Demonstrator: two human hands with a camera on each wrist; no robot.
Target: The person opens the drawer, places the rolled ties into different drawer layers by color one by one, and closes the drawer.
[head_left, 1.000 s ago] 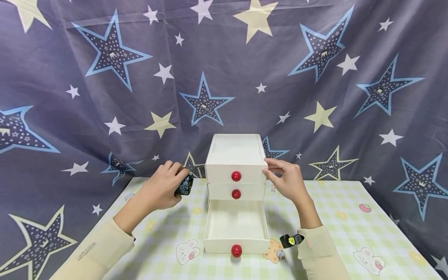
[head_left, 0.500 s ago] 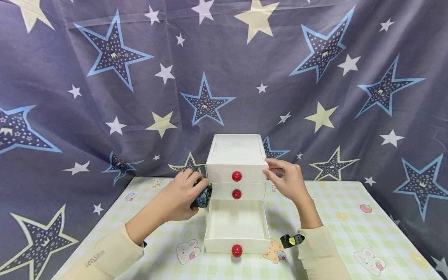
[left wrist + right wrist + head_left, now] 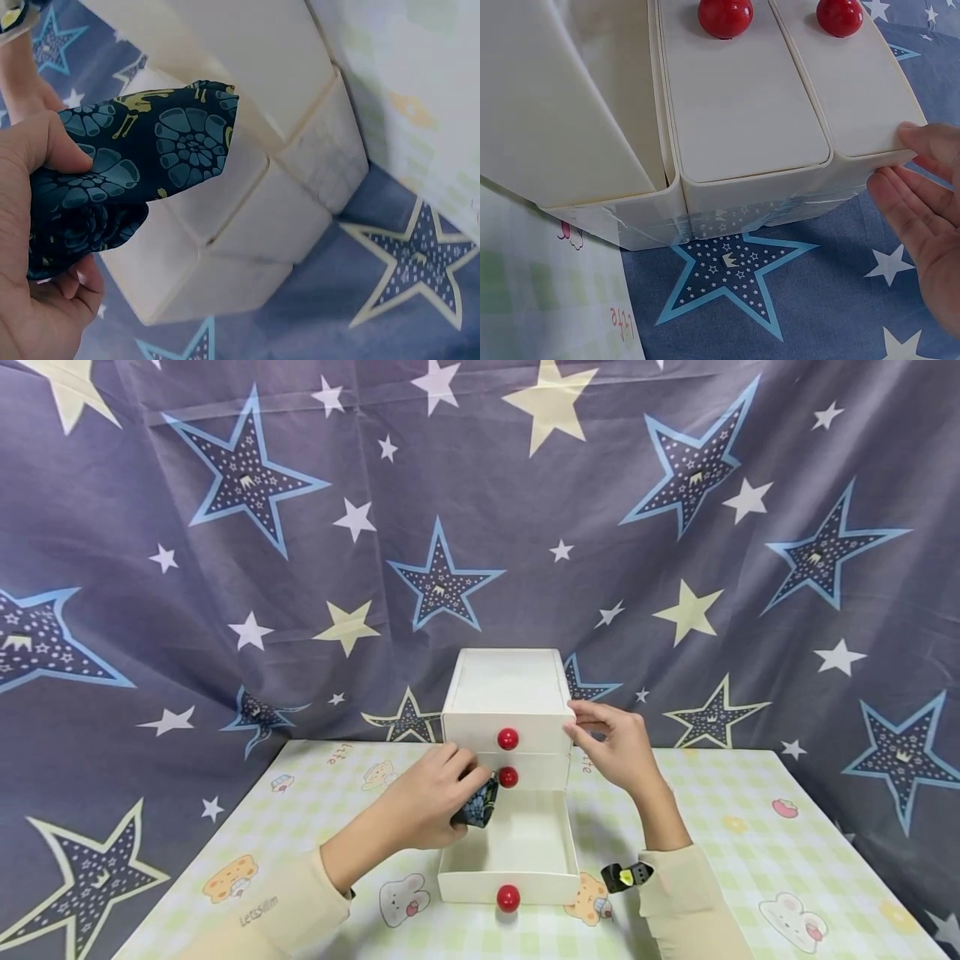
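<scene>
A white drawer unit [image 3: 510, 681] with red knobs stands on the table, its bottom drawer [image 3: 472, 887] pulled out and the two above closed. My left hand [image 3: 431, 797] grips a folded dark cloth strip [image 3: 477, 802] with a blue flower print and yellow figures. In the head view the cloth overlaps the left part of the open drawer, just below the middle drawer's knob. In the left wrist view the thumb presses on the cloth [image 3: 191, 142], and its free end sticks out. My right hand [image 3: 618, 743] holds the unit's upper right front corner between thumb and fingers.
A green-checked tablecloth [image 3: 712, 827] with cartoon prints covers the table. Behind it hangs a dark curtain [image 3: 480, 468] with stars. A black strap [image 3: 626, 877] sits at the right wrist.
My left hand has carried the cloth right and slightly down, from beside the unit to over the open bottom drawer. My right hand stays on the unit's corner.
</scene>
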